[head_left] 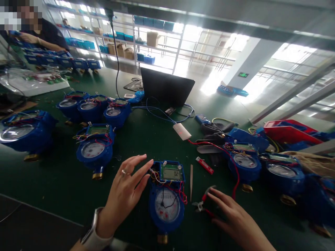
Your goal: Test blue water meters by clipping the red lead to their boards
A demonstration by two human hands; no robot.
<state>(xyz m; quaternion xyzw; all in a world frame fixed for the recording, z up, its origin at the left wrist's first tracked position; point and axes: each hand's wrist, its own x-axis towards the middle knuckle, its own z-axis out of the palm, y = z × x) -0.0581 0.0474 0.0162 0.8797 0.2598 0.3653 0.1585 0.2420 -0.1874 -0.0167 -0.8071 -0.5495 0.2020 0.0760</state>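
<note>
At the far left of the green table point(149, 139), a large blue meter point(19, 132) is sitting below a clear bag point(34, 82), while a co-worker point(53, 40) is bending over a row of meters point(65, 62) behind. Three meters point(91, 108) are standing close together, with a single meter point(95, 148) lying nearer the wearer. The left hand point(128, 179), bearing a ring point(125, 172) and a watch point(91, 228), is hovering with released, spread fingers, its fingertips pointing at the upper left corner of the central meter point(166, 202); whether they are touching it cannot be told. This meter is lying dial up between the hands, its screen point(171, 173) showing digits and its wires hanging out at both sides. Beyond it, a laptop point(167, 87) is standing open and a white box point(182, 131) is trailing a red cable point(209, 143). To its right are lying a thin strip point(191, 183), cutters point(201, 205) and a red tube point(205, 165). The right hand point(232, 216) is curving around the cutters' handles; whether its fingers are grasping them cannot be told. Further right, more meters point(284, 170) are lining the table before a red bin point(290, 130).
</note>
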